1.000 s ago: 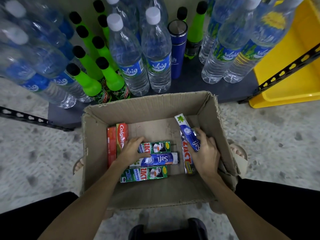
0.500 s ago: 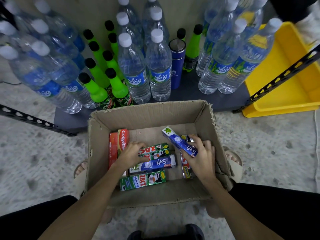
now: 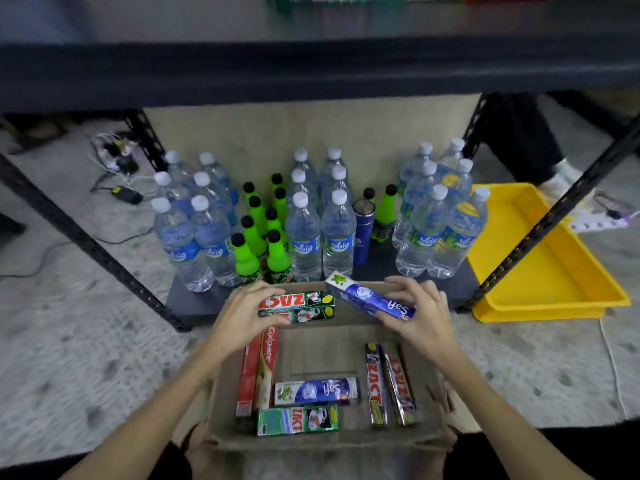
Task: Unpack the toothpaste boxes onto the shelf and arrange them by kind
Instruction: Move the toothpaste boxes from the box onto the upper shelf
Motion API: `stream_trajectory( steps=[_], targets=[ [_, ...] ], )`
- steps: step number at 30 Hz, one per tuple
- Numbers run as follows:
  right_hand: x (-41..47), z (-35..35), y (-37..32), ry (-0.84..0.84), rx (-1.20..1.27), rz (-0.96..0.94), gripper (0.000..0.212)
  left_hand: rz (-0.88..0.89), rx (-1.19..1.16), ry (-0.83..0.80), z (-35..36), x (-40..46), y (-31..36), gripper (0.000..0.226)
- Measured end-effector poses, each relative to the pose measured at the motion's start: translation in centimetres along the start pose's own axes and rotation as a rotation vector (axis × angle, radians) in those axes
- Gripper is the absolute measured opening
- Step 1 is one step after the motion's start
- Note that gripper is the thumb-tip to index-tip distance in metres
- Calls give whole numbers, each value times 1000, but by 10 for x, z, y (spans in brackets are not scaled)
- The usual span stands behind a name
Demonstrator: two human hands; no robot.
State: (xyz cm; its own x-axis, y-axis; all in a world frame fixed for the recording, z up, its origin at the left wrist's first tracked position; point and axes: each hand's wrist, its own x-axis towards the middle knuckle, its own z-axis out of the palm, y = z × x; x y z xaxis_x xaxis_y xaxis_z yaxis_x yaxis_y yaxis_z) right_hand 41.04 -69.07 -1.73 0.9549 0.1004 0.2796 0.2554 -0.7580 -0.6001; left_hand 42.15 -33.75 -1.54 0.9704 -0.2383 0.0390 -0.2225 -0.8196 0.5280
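hands [image 3: 242,315] — raised, each gripping toothpaste box [image 3: 296,306]

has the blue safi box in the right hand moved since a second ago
Yes. The Safi box in the right hand has come up out of the carton, now level with its far rim.

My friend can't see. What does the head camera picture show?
Over an open cardboard box, the left hand holds green Zact toothpaste boxes and the right hand a blue Safi box. More toothpaste boxes lie inside; water bottles and green bottles stand on the shelf beyond.
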Motion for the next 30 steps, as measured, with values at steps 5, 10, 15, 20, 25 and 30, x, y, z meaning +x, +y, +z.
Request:
stream_trajectory(
  steps=[5,10,15,20,25,30],
  targets=[
    [37,-78,-45,9,79,-111,57,92,-6,152,-89,4,44,78],
    [73,-160,-95,9,149,-211,56,162,3,314,-169,8,94,56],
    [101,-243,-142,-1,142,-281,56,256,36,486,-233,13,145,54],
    [130,-305,-166,19,105,-370,46,282,7,586,-283,32,169,51],
    [167,-339,-169,78,-6,-414,41,294,26,621,-313,65,188,43],
    [207,-338,-151,101,-108,-378,34,199,115,574,-316,121,190,56]
  ],
)
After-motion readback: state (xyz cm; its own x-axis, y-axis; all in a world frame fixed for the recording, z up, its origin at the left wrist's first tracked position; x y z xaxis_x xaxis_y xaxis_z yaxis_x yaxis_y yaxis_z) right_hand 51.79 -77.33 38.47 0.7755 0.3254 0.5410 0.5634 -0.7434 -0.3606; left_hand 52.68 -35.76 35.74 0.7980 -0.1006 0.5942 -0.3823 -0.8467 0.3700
